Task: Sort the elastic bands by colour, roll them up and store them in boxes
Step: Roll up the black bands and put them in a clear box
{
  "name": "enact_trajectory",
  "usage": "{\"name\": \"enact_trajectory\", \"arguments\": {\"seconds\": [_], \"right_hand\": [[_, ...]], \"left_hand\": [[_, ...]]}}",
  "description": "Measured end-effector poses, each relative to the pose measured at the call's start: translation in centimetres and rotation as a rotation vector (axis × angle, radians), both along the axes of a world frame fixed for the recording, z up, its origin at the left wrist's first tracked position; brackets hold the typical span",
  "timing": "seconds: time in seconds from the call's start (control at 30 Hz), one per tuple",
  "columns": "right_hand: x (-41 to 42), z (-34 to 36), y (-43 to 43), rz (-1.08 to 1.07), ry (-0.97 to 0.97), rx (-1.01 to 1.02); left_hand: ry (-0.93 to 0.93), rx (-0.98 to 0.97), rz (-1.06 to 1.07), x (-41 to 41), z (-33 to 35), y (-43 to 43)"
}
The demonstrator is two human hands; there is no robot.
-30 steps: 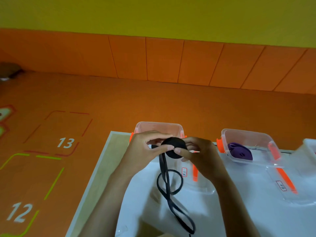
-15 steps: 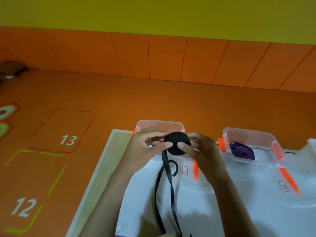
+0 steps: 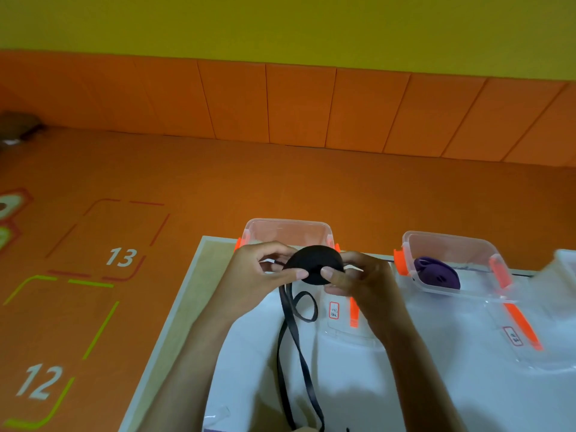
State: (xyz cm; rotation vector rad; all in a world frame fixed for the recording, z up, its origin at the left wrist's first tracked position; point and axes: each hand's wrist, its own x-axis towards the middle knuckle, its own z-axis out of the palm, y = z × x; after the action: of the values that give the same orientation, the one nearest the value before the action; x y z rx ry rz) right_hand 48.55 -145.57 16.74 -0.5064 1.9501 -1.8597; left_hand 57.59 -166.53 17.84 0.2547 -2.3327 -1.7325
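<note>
A black roll of elastic band (image 3: 314,263) is held above the table between both hands. My left hand (image 3: 258,271) pinches its left side with thumb and fingers. My right hand (image 3: 358,280) pinches its right side, thumb on the front face. The loose black tail (image 3: 293,344) hangs down from the roll, makes a small loop and runs to the bottom edge. Behind the roll stands a clear plastic box (image 3: 288,229) with orange clips; I cannot see anything inside it. A second clear box (image 3: 452,244) to the right holds a purple roll (image 3: 436,272).
Two clear lids with orange strips and labels lie flat on the white table (image 3: 436,385), one (image 3: 352,332) by my right wrist, one (image 3: 530,344) at the right. A further white container (image 3: 565,260) shows at the right edge. Orange numbered floor lies to the left.
The black tail has drawn upward and its big loop has shrunk to a small one near the roll. Both hands stay on the roll.
</note>
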Motion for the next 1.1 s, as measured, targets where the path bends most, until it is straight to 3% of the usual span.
{"name": "enact_trajectory", "arguments": {"seconds": [0.13, 0.3, 0.47, 0.57, 0.67, 0.77, 0.93, 1.1], "right_hand": [[0.2, -0.5, -0.2, 0.101, 0.125, 0.241], [0.0, -0.1, -0.1, 0.077, -0.069, -0.014], [0.7, -1.1, -0.5, 0.063, -0.154, -0.113], [0.8, -1.2, -0.5, 0.145, -0.128, 0.021], [0.3, -0.7, -0.3, 0.157, 0.087, 0.296], [-0.1, -0.1, -0.1, 0.149, 0.128, 0.254], [0.4, -0.4, 0.0, 0.113, -0.034, 0.115], [1.2, -0.5, -0.3, 0.240, 0.035, 0.163]], "left_hand": [[-0.030, -0.104, -0.079, 0.1, 0.1, -1.0], [0.003, 0.071, -0.033, 0.5, 0.1, -1.2], [0.050, 0.130, 0.007, 0.7, -0.1, -1.1], [-0.012, 0.073, -0.056, 0.7, -0.2, -1.5], [-0.077, -0.054, -0.131, 0.7, -0.5, -1.6], [-0.077, -0.022, -0.154, 0.9, -0.5, -1.4], [-0.012, 0.068, -0.135, 1.4, -0.4, -1.2], [-0.072, 0.031, -0.183, 1.7, 0.0, -2.1]]}}
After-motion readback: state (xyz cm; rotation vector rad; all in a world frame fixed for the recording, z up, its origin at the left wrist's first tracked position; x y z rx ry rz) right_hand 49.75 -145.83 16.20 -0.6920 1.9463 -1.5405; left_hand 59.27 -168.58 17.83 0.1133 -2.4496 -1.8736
